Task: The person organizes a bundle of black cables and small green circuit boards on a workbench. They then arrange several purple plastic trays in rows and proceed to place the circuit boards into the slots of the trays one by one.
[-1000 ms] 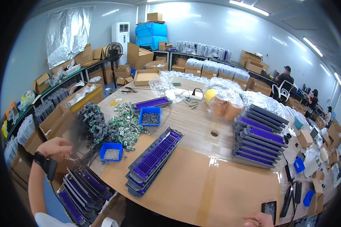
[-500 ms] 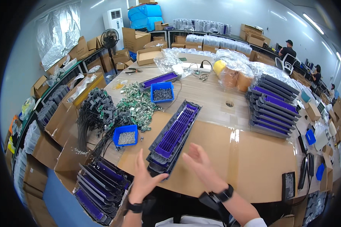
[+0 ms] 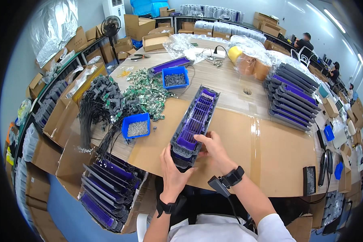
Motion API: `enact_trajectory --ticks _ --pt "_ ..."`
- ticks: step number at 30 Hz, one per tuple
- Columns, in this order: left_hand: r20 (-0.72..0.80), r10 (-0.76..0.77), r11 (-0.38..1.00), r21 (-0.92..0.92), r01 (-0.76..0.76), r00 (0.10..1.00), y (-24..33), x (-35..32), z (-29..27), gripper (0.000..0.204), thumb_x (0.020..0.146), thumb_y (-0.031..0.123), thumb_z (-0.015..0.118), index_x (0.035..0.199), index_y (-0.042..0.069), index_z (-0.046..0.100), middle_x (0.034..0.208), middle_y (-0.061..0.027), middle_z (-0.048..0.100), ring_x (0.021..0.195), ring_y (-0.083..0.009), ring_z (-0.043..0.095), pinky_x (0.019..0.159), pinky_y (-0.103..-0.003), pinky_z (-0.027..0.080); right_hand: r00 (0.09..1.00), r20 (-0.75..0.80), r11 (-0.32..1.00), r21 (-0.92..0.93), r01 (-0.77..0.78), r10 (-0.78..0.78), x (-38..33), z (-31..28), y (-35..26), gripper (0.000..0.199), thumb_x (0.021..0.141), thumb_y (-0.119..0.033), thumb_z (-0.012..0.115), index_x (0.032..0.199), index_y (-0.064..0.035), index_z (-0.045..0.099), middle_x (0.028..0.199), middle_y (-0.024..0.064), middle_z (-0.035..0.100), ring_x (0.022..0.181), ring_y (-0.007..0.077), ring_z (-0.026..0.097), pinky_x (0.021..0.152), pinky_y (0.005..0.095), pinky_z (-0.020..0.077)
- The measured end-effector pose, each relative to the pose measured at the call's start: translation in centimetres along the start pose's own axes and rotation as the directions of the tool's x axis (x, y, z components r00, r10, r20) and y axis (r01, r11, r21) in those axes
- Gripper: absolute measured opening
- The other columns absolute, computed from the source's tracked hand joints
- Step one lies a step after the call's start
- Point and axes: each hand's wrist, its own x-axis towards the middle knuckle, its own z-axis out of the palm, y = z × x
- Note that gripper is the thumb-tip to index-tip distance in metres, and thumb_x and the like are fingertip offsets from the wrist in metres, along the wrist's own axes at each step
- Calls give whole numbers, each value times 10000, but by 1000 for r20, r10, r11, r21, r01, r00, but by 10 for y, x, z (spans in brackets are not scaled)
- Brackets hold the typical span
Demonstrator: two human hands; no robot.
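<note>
A long grey plastic housing point(image 3: 194, 121) with a purple inside and a slotted grille lies lengthwise in front of me, over the cardboard sheet point(image 3: 238, 161). Another grey edge shows under its near end; whether this is a second housing I cannot tell. My left hand point(image 3: 174, 173) is closed around the near left corner, thumb across the near end. On the right side, my right hand point(image 3: 217, 151) grips the housing's edge, thumb on top and the other fingers partly hidden below.
Left of the housing are blue bins of small metal parts point(image 3: 137, 128) and dark parts point(image 3: 175, 80), a heap of green circuit boards point(image 3: 143, 92) and bundled black cables point(image 3: 99, 105). Stacked housings stand at right point(image 3: 292, 97) and in a box point(image 3: 109, 193) at lower left.
My right hand has come onto the housing's right edge from open air beside it. The left hand has closed further around the near end. The view has shifted a little.
</note>
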Motion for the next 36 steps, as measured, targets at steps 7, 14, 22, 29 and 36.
enact_trajectory --ticks 7,14,22,29,36 --pt "8 176 962 213 -174 984 -4 -4 10 999 584 47 834 1419 3 288 1348 -207 375 1256 -397 376 1063 -464 331 982 188 997 70 -32 18 4 -11 -4 279 847 -154 675 1010 56 589 945 110 667 838 209 660 665 355 521" --pt "55 218 945 238 -224 975 5 0 5 979 583 24 808 1435 40 327 1343 -181 418 1247 -392 387 1058 -455 340 993 100 965 248 -88 64 -2 -41 -7 458 835 -77 708 1179 58 436 1056 134 626 914 195 660 772 326 543" --pt "-56 88 973 217 -74 995 -15 5 -5 918 658 15 765 1455 48 310 1351 -196 400 1243 -378 416 1062 -441 350 995 92 962 266 -63 40 -5 -69 5 382 897 -34 604 1237 16 439 1154 132 611 1033 204 615 898 368 495" --pt "22 100 975 195 -102 995 -41 13 -23 711 829 147 690 1442 44 346 1443 -179 365 1392 -415 250 1118 -535 196 985 137 923 355 -146 103 -21 -37 -6 341 861 48 538 1194 0 484 1103 107 612 982 208 611 848 376 514" --pt "70 99 923 367 -118 993 -21 1 -31 551 798 179 719 1318 115 549 1452 -161 384 1411 -399 240 1122 -545 192 999 17 982 185 -47 44 -32 -92 5 381 867 29 558 1241 -4 489 1125 110 629 1025 206 625 901 373 518"
